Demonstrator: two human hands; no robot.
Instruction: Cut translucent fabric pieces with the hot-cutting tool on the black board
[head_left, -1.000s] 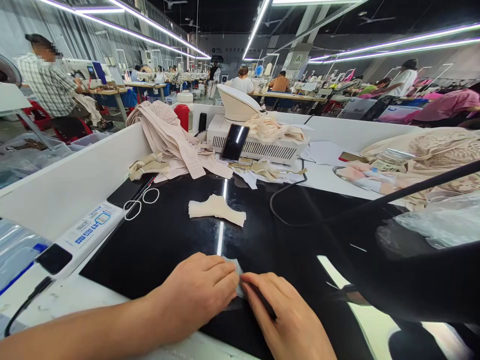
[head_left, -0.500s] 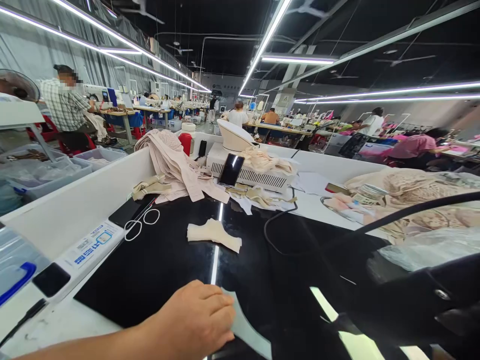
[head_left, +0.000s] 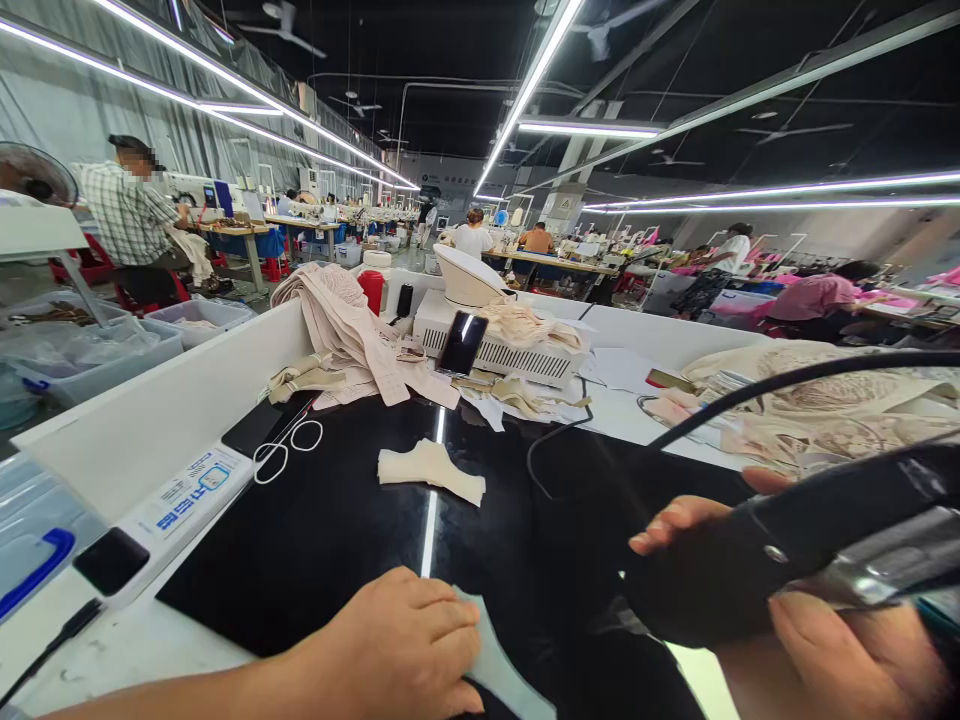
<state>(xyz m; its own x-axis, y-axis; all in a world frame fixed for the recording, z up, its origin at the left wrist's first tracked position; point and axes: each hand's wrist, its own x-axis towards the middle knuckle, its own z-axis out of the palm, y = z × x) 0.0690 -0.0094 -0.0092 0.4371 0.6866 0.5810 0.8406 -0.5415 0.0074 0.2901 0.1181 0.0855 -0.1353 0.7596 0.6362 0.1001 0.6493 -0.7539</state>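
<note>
Head view: uneven pressure from the left hand [head_left: 409,640] could let the grey-green piece [head_left: 504,662] skew on the glossy black tabletop [head_left: 300,560]. Its far-left end lies under those fingers, pressed or pinched, I cannot tell; the uncovered part runs right and near. Farther right, the right hand [head_left: 840,640] wraps its fingers around a dark tool [head_left: 731,580], which might knock the piece if swung across.
</note>
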